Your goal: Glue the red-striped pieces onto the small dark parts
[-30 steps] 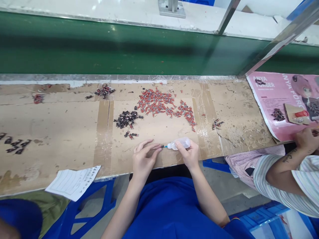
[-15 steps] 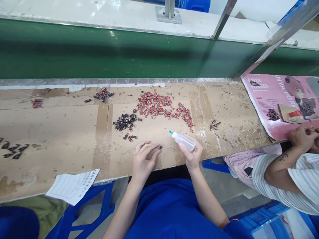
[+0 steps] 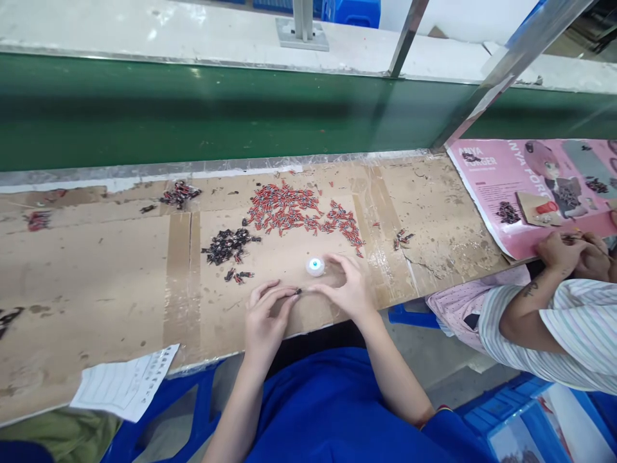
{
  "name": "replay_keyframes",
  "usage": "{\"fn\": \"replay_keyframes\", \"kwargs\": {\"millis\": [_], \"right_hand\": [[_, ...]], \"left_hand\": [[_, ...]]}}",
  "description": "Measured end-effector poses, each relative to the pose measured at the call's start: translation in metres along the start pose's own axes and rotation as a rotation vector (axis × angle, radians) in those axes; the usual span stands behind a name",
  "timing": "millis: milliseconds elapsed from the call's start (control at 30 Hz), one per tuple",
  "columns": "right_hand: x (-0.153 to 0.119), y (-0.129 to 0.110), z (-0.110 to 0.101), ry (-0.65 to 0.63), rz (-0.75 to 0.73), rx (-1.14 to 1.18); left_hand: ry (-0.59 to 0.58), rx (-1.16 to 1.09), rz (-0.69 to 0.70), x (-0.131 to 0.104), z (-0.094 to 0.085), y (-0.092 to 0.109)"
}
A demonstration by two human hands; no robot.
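Note:
My left hand [image 3: 267,315] pinches a small black part [image 3: 297,291] between thumb and fingertips, low over the front of the cardboard-covered table. To its right my right hand [image 3: 351,288] is empty, thumb and fingers spread apart. Just beyond those fingers a squeeze bottle [image 3: 315,266] with a blue tip stands upright on the cardboard. A heap of black parts [image 3: 226,245] lies ahead of my left hand, with a few loose pieces [image 3: 238,276] nearer. Farther off spreads a larger pile of small red parts [image 3: 284,207].
A green board [image 3: 202,109] runs along the table's back. At the left front a paper sheet [image 3: 126,382] overhangs the edge. Another person's hands [image 3: 571,254] work on the right beside a pink poster [image 3: 486,186]. More dark parts [image 3: 180,194] lie at the back left.
My right hand has set the squeeze bottle upright on the table and let go of it, its fingers now open. My left hand still pinches the small black part. The view has shifted slightly.

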State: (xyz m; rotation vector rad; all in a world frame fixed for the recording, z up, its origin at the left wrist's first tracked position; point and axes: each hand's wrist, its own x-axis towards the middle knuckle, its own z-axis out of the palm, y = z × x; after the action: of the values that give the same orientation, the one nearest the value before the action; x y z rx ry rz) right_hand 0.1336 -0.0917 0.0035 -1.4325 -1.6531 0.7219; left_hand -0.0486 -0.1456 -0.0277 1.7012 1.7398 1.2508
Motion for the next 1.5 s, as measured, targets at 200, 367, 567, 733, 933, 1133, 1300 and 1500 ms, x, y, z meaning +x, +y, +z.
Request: {"fn": "replay_keyframes", "kwargs": {"millis": [200, 367, 567, 733, 933, 1133, 1300, 1500], "right_hand": [[0.007, 0.026, -0.040, 0.226, 0.109, -0.168], [0.016, 0.038, -0.038, 0.117, 0.150, -0.278], [0.009, 0.034, -0.034, 0.044, 0.086, -0.488], [0.002, 0.025, -0.046, -0.025, 0.087, -0.464], [-0.013, -0.012, -0.046, -0.062, 0.172, 0.107], [-0.029, -0.041, -0.024, -0.190, 0.303, 0.428], [-0.030, -0.041, -0.019, -0.216, 0.314, 0.468], [-0.036, -0.043, -0.015, -0.156, 0.254, 0.386]], "left_hand": [[0.064, -0.122, -0.096, 0.000, -0.001, 0.003], [0.074, -0.203, -0.148, 0.001, -0.001, 0.007], [0.054, -0.207, -0.150, 0.002, -0.003, 0.012], [0.054, -0.346, -0.251, -0.002, -0.004, 0.026], [0.002, -0.396, -0.259, -0.005, -0.001, 0.048], [-0.064, -0.335, -0.145, -0.002, -0.005, 0.065], [-0.087, -0.290, -0.089, -0.003, -0.007, 0.068], [-0.088, -0.358, -0.148, -0.004, -0.006, 0.069]]}}
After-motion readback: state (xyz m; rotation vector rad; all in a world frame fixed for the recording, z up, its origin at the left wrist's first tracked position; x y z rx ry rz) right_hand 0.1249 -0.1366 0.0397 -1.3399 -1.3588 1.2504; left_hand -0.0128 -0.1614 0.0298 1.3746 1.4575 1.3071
